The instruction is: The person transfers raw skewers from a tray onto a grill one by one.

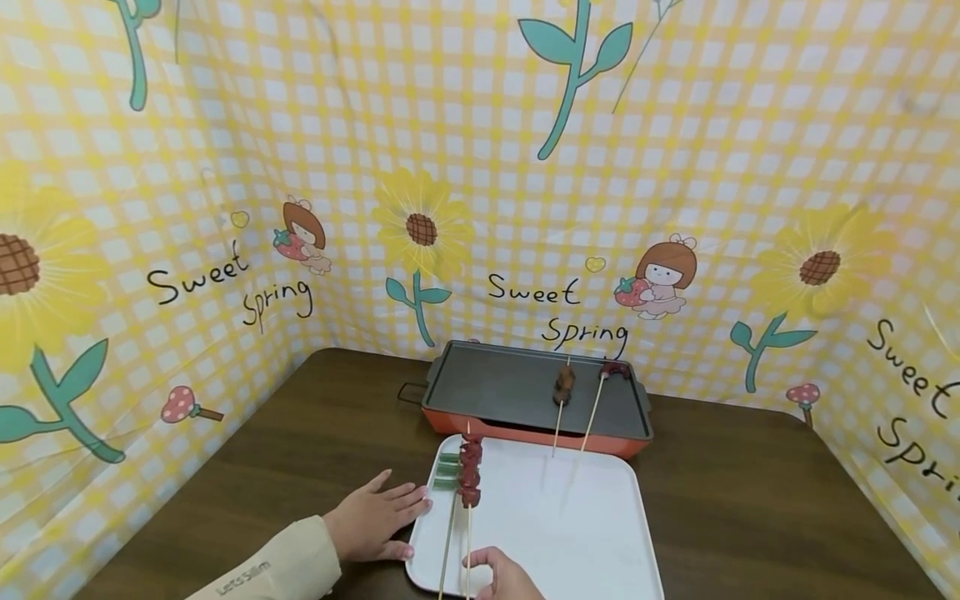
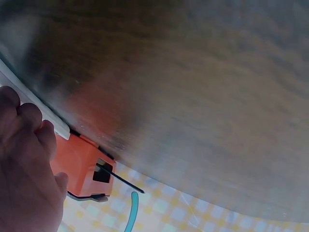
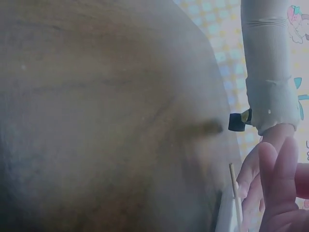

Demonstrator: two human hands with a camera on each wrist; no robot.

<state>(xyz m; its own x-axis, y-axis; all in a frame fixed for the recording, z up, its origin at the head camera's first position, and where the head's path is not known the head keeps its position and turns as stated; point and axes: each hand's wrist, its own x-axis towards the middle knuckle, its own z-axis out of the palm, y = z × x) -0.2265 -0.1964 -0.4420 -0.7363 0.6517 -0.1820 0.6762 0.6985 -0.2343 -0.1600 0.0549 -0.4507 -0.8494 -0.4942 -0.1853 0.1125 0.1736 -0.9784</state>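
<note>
My left hand (image 1: 378,517) lies with fingers spread, its fingertips on the left rim of the white tray (image 1: 555,517). On the tray's left side, a skewer of dark red meat chunks (image 1: 470,471) lies partly over a skewer with green pieces (image 1: 445,482). Their sticks run down toward the near edge. My right hand (image 1: 506,577) is at the lower part of the meat skewer's stick, thumb and index finger loosely bent with a gap between them. In the right wrist view, one bare stick (image 3: 234,193) passes beside the right hand's fingers, outside them.
Behind the tray stands an orange-red electric grill (image 1: 487,379) with a dark flat plate. A brown meat skewer (image 1: 564,385) and a dark red skewer (image 1: 615,369) rest on its right side, sticks over the tray. A checkered cloth (image 1: 465,125) surrounds the brown wooden table (image 1: 285,442).
</note>
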